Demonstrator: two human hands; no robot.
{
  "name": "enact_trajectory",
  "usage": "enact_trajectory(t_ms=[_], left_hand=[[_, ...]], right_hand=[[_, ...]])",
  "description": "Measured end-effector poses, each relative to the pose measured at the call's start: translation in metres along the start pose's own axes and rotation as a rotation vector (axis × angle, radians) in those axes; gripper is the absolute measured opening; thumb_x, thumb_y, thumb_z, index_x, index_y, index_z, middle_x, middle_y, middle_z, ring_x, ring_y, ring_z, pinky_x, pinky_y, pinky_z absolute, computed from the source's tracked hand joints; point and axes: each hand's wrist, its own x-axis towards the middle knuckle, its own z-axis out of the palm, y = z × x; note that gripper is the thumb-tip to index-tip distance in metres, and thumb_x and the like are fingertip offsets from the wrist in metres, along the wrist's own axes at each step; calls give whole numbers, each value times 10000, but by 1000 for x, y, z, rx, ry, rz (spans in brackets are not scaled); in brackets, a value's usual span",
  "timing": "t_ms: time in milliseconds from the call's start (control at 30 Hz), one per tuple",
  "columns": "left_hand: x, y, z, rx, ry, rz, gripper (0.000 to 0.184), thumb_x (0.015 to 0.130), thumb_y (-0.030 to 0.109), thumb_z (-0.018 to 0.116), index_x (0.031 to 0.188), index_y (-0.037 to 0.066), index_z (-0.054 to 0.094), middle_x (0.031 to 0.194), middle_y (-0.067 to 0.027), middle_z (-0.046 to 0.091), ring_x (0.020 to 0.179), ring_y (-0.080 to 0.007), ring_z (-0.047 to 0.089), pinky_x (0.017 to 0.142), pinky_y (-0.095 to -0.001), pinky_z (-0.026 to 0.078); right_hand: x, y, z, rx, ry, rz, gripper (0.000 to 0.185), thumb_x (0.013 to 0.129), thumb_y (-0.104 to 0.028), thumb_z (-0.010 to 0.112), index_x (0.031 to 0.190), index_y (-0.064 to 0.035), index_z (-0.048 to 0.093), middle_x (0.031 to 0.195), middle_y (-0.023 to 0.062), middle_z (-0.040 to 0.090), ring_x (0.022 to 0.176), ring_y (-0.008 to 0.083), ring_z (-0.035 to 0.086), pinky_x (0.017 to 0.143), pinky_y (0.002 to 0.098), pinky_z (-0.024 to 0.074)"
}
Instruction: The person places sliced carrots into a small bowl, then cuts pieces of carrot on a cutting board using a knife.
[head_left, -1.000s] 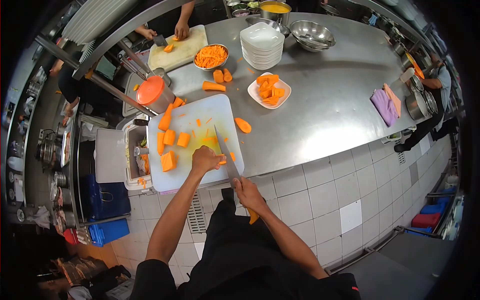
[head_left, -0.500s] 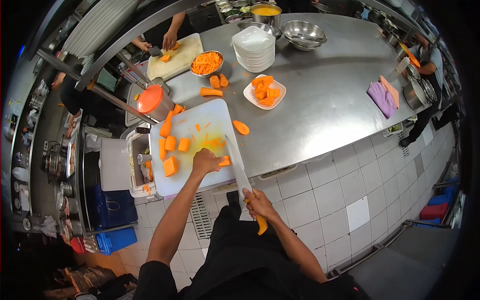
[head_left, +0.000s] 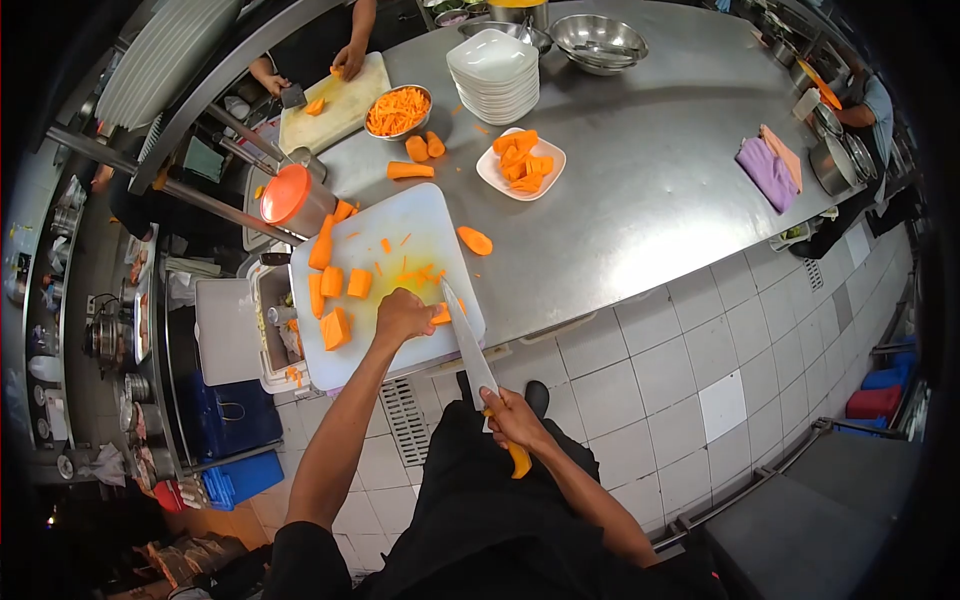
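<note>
My left hand (head_left: 402,316) pins a carrot piece (head_left: 439,315) against the white cutting board (head_left: 330,370), its fingers curled and pressed down. In my right hand (head_left: 511,416) is a large kitchen knife (head_left: 467,343) with a yellow handle. The blade points away from me over the board's right side, touching or very close to the held piece; which one I cannot tell. Small carrot scraps lie by the knife's tip on a yellow-stained patch. To the left on the board are several thick carrot chunks (head_left: 335,328).
Beyond the board stand a white bowl of carrot pieces (head_left: 524,160), a bowl of shredded carrot (head_left: 398,111) and stacked white bowls (head_left: 494,75). A loose carrot piece (head_left: 475,240) lies right of the board. Across the table, another person's hands (head_left: 349,60) cut carrot.
The view has tilted, shifting the table up and slightly left. The knife blade has come over to the held carrot piece, where a gap showed before. Both hands keep their grip.
</note>
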Motion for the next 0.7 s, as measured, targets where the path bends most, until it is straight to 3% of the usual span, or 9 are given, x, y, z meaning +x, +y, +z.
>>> enact_trajectory(t_ms=[700], left_hand=[[-4,3,-3,-25,9,22,396,843,353,737,574,80,641,545,-40,674,468,-101,629,573,-276,524]], right_hand=[[41,-27,10,-53,30,-76,440,1034,-490,467,944,-61,459,647,16,435,425,85,396,381,267,373]])
